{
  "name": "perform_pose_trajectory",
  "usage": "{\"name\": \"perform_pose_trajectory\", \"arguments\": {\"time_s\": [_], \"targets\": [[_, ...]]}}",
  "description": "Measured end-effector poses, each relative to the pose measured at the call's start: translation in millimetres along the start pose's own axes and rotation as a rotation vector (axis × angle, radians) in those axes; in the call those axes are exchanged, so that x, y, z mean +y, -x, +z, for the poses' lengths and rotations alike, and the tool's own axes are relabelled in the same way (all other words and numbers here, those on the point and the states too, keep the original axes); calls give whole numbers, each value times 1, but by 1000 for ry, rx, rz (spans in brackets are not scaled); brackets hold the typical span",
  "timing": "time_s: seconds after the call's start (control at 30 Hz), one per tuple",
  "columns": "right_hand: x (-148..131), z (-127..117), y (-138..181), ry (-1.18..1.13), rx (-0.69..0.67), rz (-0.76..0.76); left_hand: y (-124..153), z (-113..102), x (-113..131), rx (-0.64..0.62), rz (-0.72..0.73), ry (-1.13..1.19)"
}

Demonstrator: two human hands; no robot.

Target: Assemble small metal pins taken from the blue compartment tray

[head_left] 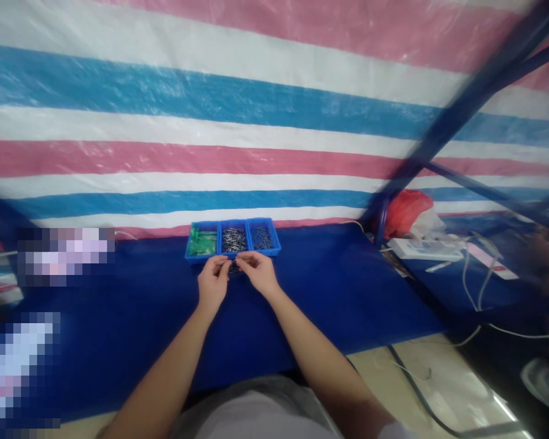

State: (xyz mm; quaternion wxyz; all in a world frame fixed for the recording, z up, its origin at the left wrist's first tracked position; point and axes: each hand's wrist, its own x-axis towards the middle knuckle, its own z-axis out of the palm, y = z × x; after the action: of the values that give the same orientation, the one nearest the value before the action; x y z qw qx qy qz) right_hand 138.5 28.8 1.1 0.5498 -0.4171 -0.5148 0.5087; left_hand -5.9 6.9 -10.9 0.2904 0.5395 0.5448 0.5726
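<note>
My left hand (213, 280) and my right hand (258, 271) meet just in front of a row of three blue bins. Both have their fingers pinched together, nearly touching each other. Small dark, thin metal pieces (233, 267) show between the fingertips, too small to make out. Green slender pieces (202, 242) fill the left bin (187, 250). Many screw-like metal pieces (234, 239) lie in the middle bin (232, 222). The right bin (278, 247) contains fewer similar thin metal pieces (261, 238).
The bins stand at the back of a blue tabletop (338, 286), against a striped plastic sheet (210, 158). A blue post (421, 152) rises at right. Beyond it are a red bag (407, 212), a white box-like object (421, 249), cables (467, 280) and a blurred person. Areas at left are pixelated.
</note>
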Motion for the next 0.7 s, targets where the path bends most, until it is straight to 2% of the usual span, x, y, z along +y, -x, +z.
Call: {"name": "perform_pose_trajectory", "arguments": {"time_s": [0.3,0.47,0.7], "targets": [[-4,1,3,47,-47,-32,0,-2,0,-8,-22,-50],[-2,1,2,10,-30,-18,1,-1,3,8,-37,43],[-3,0,1,11,-14,-19,1,0,1,15,23,86]]}}
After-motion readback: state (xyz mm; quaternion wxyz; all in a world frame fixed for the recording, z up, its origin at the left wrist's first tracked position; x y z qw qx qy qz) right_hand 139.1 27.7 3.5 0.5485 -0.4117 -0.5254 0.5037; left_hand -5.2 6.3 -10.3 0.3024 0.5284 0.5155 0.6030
